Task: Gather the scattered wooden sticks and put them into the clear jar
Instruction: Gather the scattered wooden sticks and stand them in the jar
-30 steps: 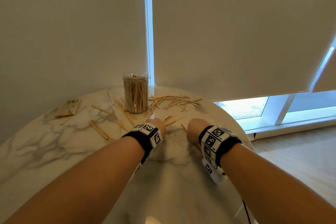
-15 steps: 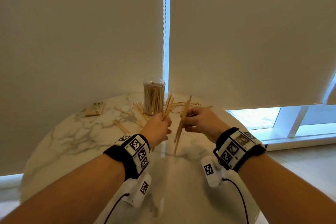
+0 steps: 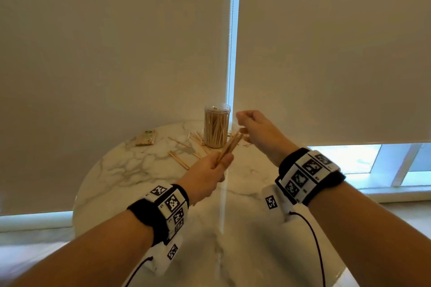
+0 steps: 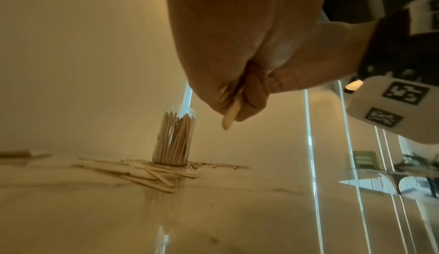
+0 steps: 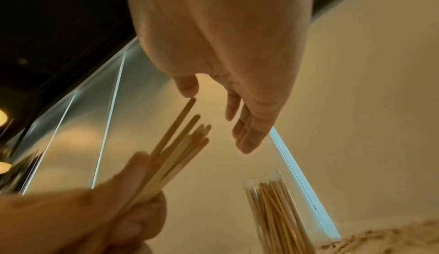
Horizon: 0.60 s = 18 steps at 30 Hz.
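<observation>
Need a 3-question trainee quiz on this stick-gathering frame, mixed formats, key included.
1. True or false: the clear plastic jar on the white marble table already holds wooden sticks.
2. Which hand grips the bundle of flat wooden sticks? A) left hand B) right hand C) both
3. Fill in: scattered sticks on the table lie around the jar's ____.

Key: 1 true. 2 A; in the right wrist view the right hand's fingers are straight and hold nothing. 3 base.
</observation>
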Each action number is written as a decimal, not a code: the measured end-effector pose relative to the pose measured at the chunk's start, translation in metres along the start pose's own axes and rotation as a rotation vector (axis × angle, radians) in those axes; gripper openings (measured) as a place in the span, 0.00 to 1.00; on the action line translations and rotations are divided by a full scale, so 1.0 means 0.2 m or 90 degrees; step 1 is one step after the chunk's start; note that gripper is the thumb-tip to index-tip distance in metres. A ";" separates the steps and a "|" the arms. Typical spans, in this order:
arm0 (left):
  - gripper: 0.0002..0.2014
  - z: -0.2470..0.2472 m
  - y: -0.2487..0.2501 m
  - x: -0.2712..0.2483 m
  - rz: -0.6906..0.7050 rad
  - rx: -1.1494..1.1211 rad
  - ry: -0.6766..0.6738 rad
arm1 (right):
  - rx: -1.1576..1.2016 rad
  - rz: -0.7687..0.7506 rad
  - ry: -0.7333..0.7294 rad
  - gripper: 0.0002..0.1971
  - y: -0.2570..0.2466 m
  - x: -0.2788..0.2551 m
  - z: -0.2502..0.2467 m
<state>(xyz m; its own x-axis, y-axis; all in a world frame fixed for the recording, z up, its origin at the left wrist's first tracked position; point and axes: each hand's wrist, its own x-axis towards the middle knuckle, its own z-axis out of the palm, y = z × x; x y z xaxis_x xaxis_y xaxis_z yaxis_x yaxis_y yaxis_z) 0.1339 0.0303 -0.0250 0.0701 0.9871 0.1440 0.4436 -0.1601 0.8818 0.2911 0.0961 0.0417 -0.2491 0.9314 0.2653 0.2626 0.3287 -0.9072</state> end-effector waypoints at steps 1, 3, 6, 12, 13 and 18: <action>0.19 0.00 0.01 -0.02 -0.008 0.049 -0.022 | -0.039 -0.016 -0.034 0.18 -0.01 -0.01 0.02; 0.21 0.01 0.02 -0.04 -0.018 0.105 -0.053 | -0.146 -0.050 -0.130 0.18 -0.04 -0.05 0.08; 0.23 0.00 0.03 -0.07 0.010 0.158 -0.040 | -0.248 -0.080 -0.107 0.17 -0.04 -0.05 0.11; 0.19 -0.05 0.02 -0.03 0.053 0.249 -0.080 | -0.602 -0.195 -0.153 0.19 0.02 -0.09 0.19; 0.22 -0.04 0.03 -0.03 0.049 0.251 -0.095 | -0.638 -0.214 -0.149 0.20 0.02 -0.08 0.20; 0.26 -0.07 0.03 0.03 -0.006 0.062 -0.083 | -0.764 -0.254 -0.174 0.29 0.04 -0.07 0.21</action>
<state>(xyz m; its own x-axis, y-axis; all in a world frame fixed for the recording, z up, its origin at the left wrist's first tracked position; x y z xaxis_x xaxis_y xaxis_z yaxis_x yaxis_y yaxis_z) 0.1240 0.0357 -0.0132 0.1776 0.9815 0.0713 0.5293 -0.1563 0.8339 0.2571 0.0791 0.0174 -0.6479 0.7217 0.2435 0.7582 0.6418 0.1152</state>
